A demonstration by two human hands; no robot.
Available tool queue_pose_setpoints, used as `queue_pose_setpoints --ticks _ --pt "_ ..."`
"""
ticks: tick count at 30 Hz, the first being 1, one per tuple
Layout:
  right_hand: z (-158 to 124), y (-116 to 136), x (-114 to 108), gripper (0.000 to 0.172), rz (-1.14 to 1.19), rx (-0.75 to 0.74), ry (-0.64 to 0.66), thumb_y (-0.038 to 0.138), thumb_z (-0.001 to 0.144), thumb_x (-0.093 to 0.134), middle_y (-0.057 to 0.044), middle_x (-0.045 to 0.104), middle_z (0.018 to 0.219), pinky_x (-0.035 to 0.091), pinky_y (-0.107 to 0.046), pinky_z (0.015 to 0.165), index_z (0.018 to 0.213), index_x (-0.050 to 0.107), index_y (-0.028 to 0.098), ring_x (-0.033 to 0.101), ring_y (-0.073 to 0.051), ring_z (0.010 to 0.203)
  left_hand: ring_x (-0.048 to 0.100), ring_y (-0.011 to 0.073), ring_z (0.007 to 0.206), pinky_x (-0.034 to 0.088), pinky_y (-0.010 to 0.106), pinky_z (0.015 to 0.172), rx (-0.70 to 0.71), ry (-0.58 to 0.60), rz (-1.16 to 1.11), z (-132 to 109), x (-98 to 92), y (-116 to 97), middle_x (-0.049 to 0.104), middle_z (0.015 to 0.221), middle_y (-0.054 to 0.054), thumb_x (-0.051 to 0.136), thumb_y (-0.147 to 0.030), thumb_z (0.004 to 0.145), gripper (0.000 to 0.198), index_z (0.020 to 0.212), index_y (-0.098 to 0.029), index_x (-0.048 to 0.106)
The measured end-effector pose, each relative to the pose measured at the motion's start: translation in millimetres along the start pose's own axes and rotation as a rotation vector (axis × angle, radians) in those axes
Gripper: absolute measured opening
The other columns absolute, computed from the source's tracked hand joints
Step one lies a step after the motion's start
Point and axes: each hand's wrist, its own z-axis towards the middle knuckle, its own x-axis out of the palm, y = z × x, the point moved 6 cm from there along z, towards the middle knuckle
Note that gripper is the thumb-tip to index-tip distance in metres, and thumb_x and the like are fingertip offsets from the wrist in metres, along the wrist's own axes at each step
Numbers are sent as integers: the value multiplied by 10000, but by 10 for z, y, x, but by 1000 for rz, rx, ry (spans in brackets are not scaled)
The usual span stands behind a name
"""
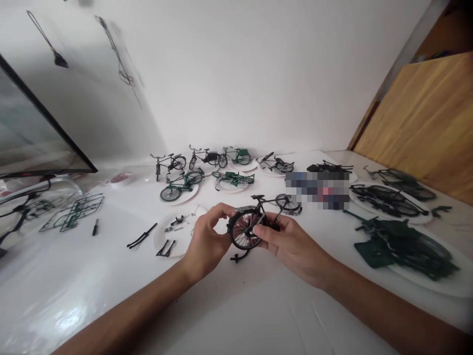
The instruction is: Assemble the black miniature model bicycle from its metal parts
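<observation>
So there's a little black model bicycle (242, 230) held up between both hands, saddle on top and one spoked wheel facing me. The right hand (291, 246) has a proper grip: thumb pressed flat near that wheel's hub, fingers curled in behind the frame. The left hand (207, 236) is half curled, thumb and index pinching the wheel's outer edge, though the tips are partly hidden. Just past the right hand there's another wheel (286, 201); can't tell if it's on the same bike.

A curved black part (242, 256) sits on the table right below, between the hands. Left of the left hand is a paper plate (159, 229) with small bits on it, then some thin black strips (142, 235), a small screwdriver (95, 227), and further off, green frame parts (76, 212). Beyond the left hand a green bike (181, 187) rests on a plate. Well right of the right hand there's a heap of green parts (406, 246) on a big plate.
</observation>
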Motion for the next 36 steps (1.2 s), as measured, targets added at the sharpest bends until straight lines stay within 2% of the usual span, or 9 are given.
queue_pose_setpoints --ticks 5,8,13,15,18,24,29,32,36 --pt "16 -16 -24 240 -48 28 0 291 796 818 -59 744 1024 526 -340 922 1010 776 188 662 -164 931 635 197 856 496 286 760 -140 133 -127 82 29 155 693 911 57 826 -181 752 452 1137 -192 590" --pt "16 -26 -55 233 -65 34 -19 300 812 803 -66 743 1015 532 -350 920 1006 776 173 662 -172 945 625 181 843 495 285 758 -140 190 -115 149 8 201 671 923 61 810 -213 787 546 1248 -190 518" --pt "23 -2 -129 217 -91 13 -106 356 825 787 -58 737 980 523 -357 940 926 767 165 658 -168 950 584 148 805 477 285 750 13 125 121 212 -113 134 637 1000 64 666 -179 897 246 1128 -189 582" --pt "32 14 -144 235 -103 8 -128 374 817 791 -59 732 963 526 -375 941 907 763 160 655 -173 939 578 159 827 467 297 762 147 45 227 195 -158 15 632 987 67 601 -143 927 128 1047 -187 604" --pt "42 33 -157 257 -120 1 -153 389 805 797 -54 724 940 533 -380 933 904 761 155 653 -170 910 578 183 891 458 309 779 371 -28 338 117 -157 -190 625 995 78 596 -90 910 130 994 -188 607" --pt "24 24 -118 241 -119 9 -136 369 831 769 -45 719 1011 522 -352 968 970 751 174 652 -171 984 609 200 943 498 338 829 525 145 485 -5 100 -270 675 1013 79 689 -138 898 174 1048 -194 622" --pt "24 -11 -98 182 -179 40 -93 308 857 731 -39 736 1047 511 -355 984 1002 749 199 654 -194 1051 623 178 887 510 322 788 376 163 550 -6 170 -132 695 989 45 681 -194 924 118 1026 -196 622" --pt "27 11 -117 179 -334 12 -130 302 879 696 -23 749 1032 499 -347 970 1025 752 215 664 -197 1041 618 170 869 507 317 794 246 149 513 12 150 -85 690 985 35 682 -189 919 115 1021 -197 631" --pt "20 74 -85 231 -559 -75 -145 303 893 668 -11 757 997 492 -312 889 1093 749 219 670 -194 992 618 167 881 492 311 812 196 112 484 23 129 -104 688 925 16 686 -174 905 65 946 -193 639"
